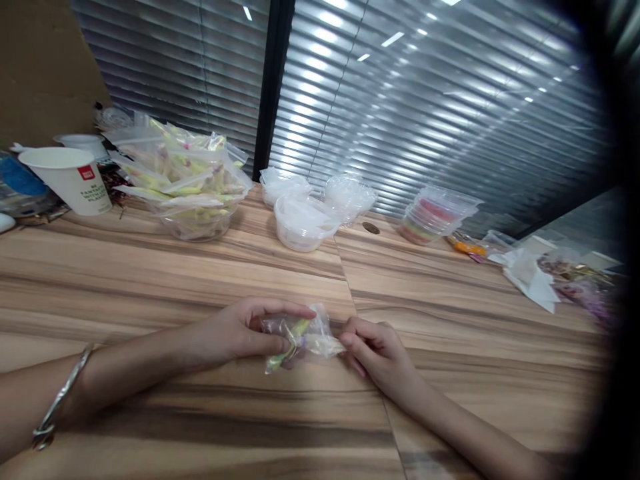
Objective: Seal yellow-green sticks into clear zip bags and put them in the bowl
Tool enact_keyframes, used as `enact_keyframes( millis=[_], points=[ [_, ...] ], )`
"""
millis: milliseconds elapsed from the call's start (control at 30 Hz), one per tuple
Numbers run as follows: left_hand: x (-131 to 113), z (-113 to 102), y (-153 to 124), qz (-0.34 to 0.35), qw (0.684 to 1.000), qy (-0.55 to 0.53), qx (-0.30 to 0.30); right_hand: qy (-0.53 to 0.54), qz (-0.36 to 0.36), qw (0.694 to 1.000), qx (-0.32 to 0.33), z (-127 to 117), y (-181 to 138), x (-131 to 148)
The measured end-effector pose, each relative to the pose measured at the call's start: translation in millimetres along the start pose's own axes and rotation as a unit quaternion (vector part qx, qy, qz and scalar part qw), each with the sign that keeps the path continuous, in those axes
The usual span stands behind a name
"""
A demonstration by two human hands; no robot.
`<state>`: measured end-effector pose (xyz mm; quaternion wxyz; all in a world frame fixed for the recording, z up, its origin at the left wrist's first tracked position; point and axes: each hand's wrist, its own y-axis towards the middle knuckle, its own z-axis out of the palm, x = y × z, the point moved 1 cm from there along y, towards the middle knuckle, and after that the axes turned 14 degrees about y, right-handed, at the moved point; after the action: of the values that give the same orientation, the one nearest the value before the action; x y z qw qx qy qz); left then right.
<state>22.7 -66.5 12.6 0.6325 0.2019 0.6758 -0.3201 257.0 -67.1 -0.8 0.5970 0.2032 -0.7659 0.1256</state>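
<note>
Between my hands, just above the wooden table (200, 413), is a small clear plastic bag (320, 323) with a yellow-green item and something pale inside. What the contents are, I cannot make out. My left hand (245, 330) grips the bag's left part between thumb and fingers. At the bag's right end, the thumb and index finger of my right hand (375, 350) pinch its edge. Across the table stands a clear bowl (197, 225) heaped with zip bags (185, 163) holding similar yellow-green items.
At the far left stands a white paper cup (70, 180). Clear tubs (300, 227) with small bags sit at the back middle. Stacked containers (435, 213) with red and yellow contents stand farther right, near a white tissue (530, 273) and assorted packets. Window blinds rise behind.
</note>
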Motion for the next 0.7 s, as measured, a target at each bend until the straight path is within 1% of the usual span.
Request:
enact_keyframes(
  millis=[167, 267, 367, 433, 500, 633, 700],
  points=[
    [-5.0, 1.0, -0.8, -0.002, 1.0, 0.018, -0.023, -0.012, -0.042, 0.999, -0.026, -0.4, -2.6, -4.2],
    [-5.2, 1.1, -0.7, -0.006, 0.999, 0.024, -0.031, -0.033, -0.109, 0.993, -0.034, -0.7, -2.6, -6.7],
    [-3.0, 1.1, -0.1, -0.009, 1.0, 0.015, -0.025, -0.038, -0.188, 0.981, -0.019, -1.1, -3.0, -6.1],
    [-1.2, 1.0, 0.5, -0.012, 1.0, 0.008, -0.025, -0.052, -0.205, 0.977, -0.01, -1.3, -3.3, -4.2],
    [0.2, 1.0, 0.5, -0.001, 0.999, 0.02, -0.036, -0.077, -0.174, 0.982, -0.009, -1.3, -2.9, -2.4],
    [1.7, 1.5, -2.3, 0.08, 0.987, 0.108, -0.092, -0.104, -0.077, 0.991, -0.023, 0.1, 0.7, -0.9],
    [2.1, 2.7, -5.1, 0.099, 0.976, 0.164, -0.106, -0.115, -0.063, 0.991, -0.029, 1.5, 3.2, -0.6]
  ],
)
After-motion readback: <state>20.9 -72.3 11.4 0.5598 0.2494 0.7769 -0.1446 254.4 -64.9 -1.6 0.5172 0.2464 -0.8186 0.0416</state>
